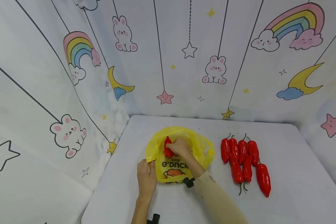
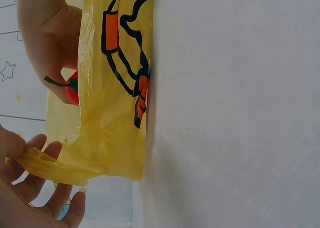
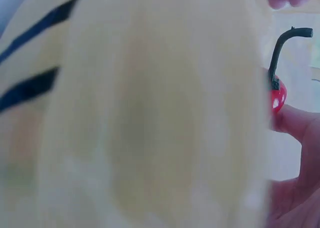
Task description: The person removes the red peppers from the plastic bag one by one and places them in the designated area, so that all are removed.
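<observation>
A yellow plastic bag point(image 1: 206, 141) with dark lettering and an orange print lies with its mouth spread wide. My left hand point(image 1: 146, 178) pinches the bag's near-left rim between thumb and fingers, as the left wrist view also shows. Inside the mouth, my right hand point(image 1: 181, 148) grips a red chili pepper point(image 1: 168, 146). Its dark green stem and red top show beside the bag wall in the left wrist view. In the right wrist view the blurred bag hides most of the pepper, leaving the stem point(image 3: 280, 52) and the thumb visible.
To the right of the bag, several red chili peppers point(image 1: 236, 169) lie in a cluster, with one pepper point(image 1: 263, 180) at its near right. All rest on a white table point(image 1: 291, 155). Behind it hangs a printed cloth point(image 1: 179, 77) with rainbows, rabbits and stars.
</observation>
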Action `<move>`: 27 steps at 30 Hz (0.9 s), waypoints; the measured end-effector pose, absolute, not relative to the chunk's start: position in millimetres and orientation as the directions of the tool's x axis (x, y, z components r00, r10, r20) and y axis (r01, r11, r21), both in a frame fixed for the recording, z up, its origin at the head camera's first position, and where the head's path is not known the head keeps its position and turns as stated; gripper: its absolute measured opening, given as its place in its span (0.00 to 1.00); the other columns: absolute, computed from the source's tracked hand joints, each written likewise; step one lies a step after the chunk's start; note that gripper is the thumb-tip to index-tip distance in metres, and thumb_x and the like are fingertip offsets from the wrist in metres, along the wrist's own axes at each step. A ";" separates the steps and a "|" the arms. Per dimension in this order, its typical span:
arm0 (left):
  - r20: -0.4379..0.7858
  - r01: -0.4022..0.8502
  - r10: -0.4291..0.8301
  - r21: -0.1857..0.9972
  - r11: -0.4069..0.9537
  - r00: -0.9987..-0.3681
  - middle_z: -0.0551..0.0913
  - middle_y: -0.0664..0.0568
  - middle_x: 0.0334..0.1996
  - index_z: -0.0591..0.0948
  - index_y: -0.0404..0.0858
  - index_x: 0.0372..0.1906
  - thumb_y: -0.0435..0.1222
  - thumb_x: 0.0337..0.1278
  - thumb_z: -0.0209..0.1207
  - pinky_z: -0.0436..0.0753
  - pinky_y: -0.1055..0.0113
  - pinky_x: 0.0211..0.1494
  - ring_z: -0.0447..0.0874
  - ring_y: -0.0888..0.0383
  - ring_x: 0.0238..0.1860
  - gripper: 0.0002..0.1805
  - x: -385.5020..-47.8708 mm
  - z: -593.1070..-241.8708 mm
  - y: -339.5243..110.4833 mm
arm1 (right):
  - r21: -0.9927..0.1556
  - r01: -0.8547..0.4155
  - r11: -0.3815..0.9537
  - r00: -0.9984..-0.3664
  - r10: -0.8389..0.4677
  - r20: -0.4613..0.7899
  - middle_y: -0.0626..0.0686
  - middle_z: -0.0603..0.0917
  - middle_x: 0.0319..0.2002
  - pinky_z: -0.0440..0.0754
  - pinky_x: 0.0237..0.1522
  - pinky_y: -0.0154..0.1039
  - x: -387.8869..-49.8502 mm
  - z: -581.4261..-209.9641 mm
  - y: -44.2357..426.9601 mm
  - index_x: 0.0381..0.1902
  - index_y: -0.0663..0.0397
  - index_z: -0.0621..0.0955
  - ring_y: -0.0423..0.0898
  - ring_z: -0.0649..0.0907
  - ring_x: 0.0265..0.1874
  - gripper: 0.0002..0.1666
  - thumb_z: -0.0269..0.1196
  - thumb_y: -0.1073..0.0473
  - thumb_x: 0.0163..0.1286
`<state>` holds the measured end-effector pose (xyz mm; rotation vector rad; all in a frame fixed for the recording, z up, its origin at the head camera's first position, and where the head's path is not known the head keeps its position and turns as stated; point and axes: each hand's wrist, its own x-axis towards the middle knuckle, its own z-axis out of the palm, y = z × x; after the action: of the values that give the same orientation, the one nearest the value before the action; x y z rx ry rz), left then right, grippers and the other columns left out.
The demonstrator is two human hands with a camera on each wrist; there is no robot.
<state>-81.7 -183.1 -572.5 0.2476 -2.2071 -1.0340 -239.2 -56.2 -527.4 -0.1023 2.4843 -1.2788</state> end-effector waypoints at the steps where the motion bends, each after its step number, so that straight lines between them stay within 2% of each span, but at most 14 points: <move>1: 0.499 0.108 -0.430 0.737 0.667 -0.753 0.83 0.49 0.43 0.82 0.37 0.49 0.32 0.76 0.58 0.72 0.59 0.55 0.76 0.49 0.50 0.05 -81.8 -572.4 -182.9 | -0.804 0.086 0.588 -0.939 -0.222 -0.264 0.54 0.85 0.25 0.88 0.29 0.45 -239.1 -525.6 -55.0 0.30 0.57 0.83 0.50 0.84 0.20 0.19 0.72 0.47 0.63; 9: 0.503 0.111 -0.426 0.733 0.671 -0.752 0.83 0.49 0.42 0.82 0.37 0.48 0.31 0.75 0.58 0.72 0.60 0.54 0.76 0.50 0.49 0.05 -82.5 -572.9 -182.2 | -0.803 0.062 0.593 -0.939 -0.237 -0.247 0.53 0.85 0.26 0.88 0.30 0.46 -236.4 -513.4 -48.7 0.31 0.57 0.83 0.49 0.84 0.21 0.19 0.73 0.46 0.65; 20: 0.513 0.116 -0.429 0.731 0.673 -0.744 0.83 0.50 0.41 0.82 0.38 0.48 0.30 0.75 0.59 0.73 0.60 0.53 0.76 0.51 0.48 0.04 -83.3 -575.2 -182.7 | -0.835 0.066 0.546 -0.934 -0.261 -0.245 0.56 0.85 0.33 0.89 0.36 0.52 -229.6 -502.4 -40.3 0.42 0.61 0.83 0.49 0.85 0.23 0.22 0.74 0.47 0.65; 27: 0.498 0.112 -0.428 0.740 0.663 -0.754 0.83 0.51 0.42 0.82 0.38 0.48 0.30 0.75 0.58 0.73 0.60 0.52 0.76 0.52 0.49 0.05 -83.4 -573.7 -181.7 | -0.839 0.052 0.542 -0.932 -0.275 -0.236 0.55 0.86 0.35 0.89 0.36 0.50 -223.6 -495.0 -32.9 0.45 0.59 0.83 0.48 0.86 0.25 0.24 0.74 0.45 0.65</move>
<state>-83.4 -181.7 -573.7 0.2430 -2.2063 -1.0409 -223.6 -32.9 -495.0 -0.1831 2.4432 -1.3452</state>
